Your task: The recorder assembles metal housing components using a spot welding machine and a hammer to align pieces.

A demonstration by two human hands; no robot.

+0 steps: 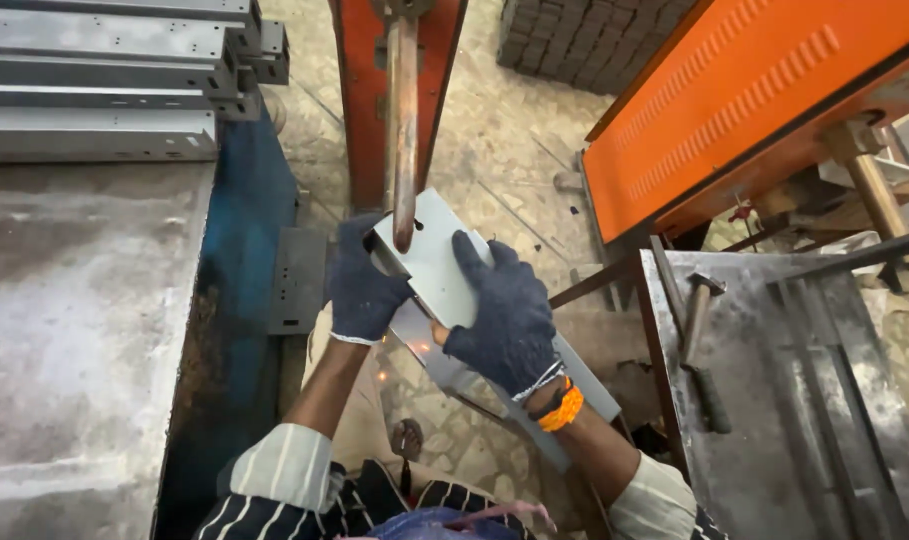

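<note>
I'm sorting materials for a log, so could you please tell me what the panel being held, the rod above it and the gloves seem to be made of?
The panel looks like thin sheet metal, pale grey with a dull sheen and folded edges. The rod looks like copper, judging by its reddish-brown, worn shine, though that is uncertain. The gloves on the left hand and right hand look like dark blue knitted fabric, with a visible weave.

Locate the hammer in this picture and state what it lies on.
In the head view, the hammer lies on the grey metal table at the right, beside the right hand.
</note>
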